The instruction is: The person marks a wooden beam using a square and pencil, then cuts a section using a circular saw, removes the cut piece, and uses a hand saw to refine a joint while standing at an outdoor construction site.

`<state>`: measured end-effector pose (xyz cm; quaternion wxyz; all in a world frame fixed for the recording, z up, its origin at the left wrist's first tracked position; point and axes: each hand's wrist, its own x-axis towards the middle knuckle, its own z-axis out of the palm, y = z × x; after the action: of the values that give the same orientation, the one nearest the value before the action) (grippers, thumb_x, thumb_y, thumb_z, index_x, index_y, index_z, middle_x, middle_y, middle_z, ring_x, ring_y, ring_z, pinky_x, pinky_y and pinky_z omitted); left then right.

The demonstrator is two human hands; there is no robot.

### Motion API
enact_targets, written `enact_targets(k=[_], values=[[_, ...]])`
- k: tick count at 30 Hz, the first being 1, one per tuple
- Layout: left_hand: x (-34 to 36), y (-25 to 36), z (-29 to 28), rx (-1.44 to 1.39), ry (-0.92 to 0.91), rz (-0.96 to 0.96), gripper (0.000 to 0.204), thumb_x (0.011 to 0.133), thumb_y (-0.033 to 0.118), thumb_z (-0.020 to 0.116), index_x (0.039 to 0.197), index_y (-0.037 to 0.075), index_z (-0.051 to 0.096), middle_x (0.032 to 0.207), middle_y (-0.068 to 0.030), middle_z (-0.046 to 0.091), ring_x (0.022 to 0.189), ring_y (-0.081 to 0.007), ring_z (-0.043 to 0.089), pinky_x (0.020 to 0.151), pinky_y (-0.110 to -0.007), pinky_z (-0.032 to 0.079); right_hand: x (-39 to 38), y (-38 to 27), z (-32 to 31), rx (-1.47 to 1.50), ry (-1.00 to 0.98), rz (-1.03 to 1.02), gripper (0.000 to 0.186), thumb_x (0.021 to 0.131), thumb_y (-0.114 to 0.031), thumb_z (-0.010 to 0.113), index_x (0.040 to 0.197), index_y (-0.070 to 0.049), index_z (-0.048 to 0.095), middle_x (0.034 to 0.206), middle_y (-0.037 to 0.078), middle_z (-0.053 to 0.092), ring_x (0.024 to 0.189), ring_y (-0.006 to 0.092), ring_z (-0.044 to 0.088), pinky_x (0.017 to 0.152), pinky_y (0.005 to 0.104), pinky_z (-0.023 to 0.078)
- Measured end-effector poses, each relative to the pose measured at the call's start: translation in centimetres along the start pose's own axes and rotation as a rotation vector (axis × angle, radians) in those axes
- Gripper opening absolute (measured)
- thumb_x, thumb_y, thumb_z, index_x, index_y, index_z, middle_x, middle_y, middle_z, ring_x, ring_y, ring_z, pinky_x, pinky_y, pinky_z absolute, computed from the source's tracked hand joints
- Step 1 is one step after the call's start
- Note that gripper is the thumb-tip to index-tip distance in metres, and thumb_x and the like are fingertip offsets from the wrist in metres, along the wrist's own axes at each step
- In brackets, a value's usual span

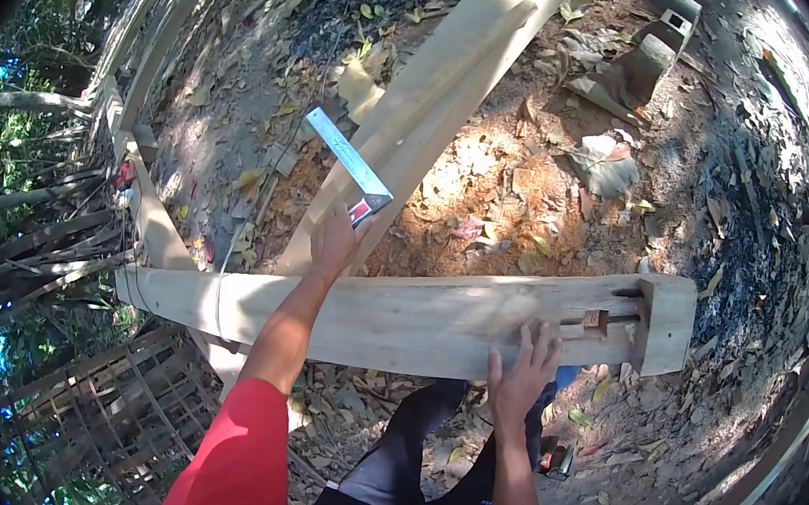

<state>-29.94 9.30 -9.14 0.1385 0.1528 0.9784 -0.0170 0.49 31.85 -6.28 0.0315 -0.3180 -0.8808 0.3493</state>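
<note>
A straight-bladed silver metal try square with a red-marked stock (348, 155) is gripped in the left hand (334, 240), its blade pointed far and left. Nearer, a long pale wooden beam, recessed and mortised toward its right end (397, 317), is topped by the right hand (522, 374), fingers spread, well apart from the left.
</note>
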Motion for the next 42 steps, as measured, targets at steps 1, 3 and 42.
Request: enact_targets(k=[1,3,42], values=[[0.1,-0.3,1.1,-0.064,0.064,-0.140,0.061,0.089,0.058,0.054,0.102,-0.001,0.050,0.095,-0.0235,0.062,0.090,-0.0423,0.062,0.075,-0.053,0.048,0.0,-0.2,0.5,-0.071,0.028,-0.007,0.064,0.078,-0.023,0.073,0.133,-0.005,0.047,0.147,0.019,0.036,0.133,0.0495,0.027,0.110,0.0569,0.025],[-1.0,-0.5,3.5,-0.215,0.169,-0.362,0.053,0.093,0.049,0.051,0.103,-0.004,0.048,0.096,-0.0268,0.064,0.094,-0.0436,0.063,0.078,-0.054,0.048,-0.2,0.0,0.9,-0.163,0.042,-0.008,0.070,0.077,-0.028,0.074,0.136,-0.006,0.044,0.151,0.018,0.031,0.136,0.0502,0.023,0.112,0.0578,0.022],[-10.6,20.0,3.5,-0.356,0.089,0.358,0.063,0.093,0.051,0.050,0.124,-0.004,0.055,0.122,-0.0235,0.059,0.116,-0.0366,0.054,0.098,-0.042,0.040,-22.5,18.7,4.4,0.501,0.119,0.662,0.021,0.088,-0.020,0.058,0.097,-0.003,0.065,0.096,0.017,0.066,0.092,0.0356,0.063,0.081,0.0422,0.049]])
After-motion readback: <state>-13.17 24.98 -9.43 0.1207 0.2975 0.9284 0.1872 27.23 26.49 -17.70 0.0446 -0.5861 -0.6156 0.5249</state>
